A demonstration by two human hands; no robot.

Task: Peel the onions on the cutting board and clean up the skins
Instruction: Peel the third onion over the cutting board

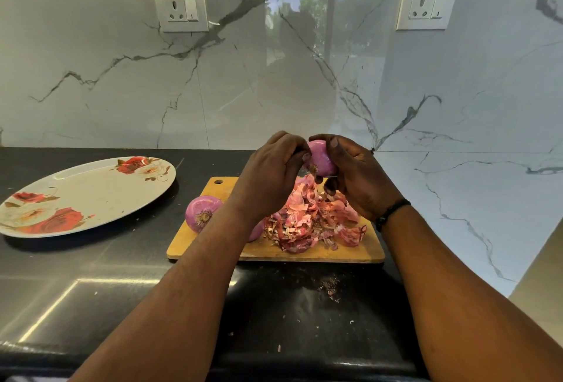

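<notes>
Above the cutting board (350, 252), both hands, left hand (268, 177) and right hand (358, 177), grip a glossy purple onion (320, 157); another onion (255, 230) hides behind the left wrist.

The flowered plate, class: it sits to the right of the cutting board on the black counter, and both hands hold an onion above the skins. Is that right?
Not quite. The head view shows the flowered plate to the left of the cutting board, not the right. The rest holds: the left hand and right hand hold an onion above the skins.

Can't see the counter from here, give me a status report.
Both hands grip one onion above board. Skins piled there. Nothing blocking.
</notes>
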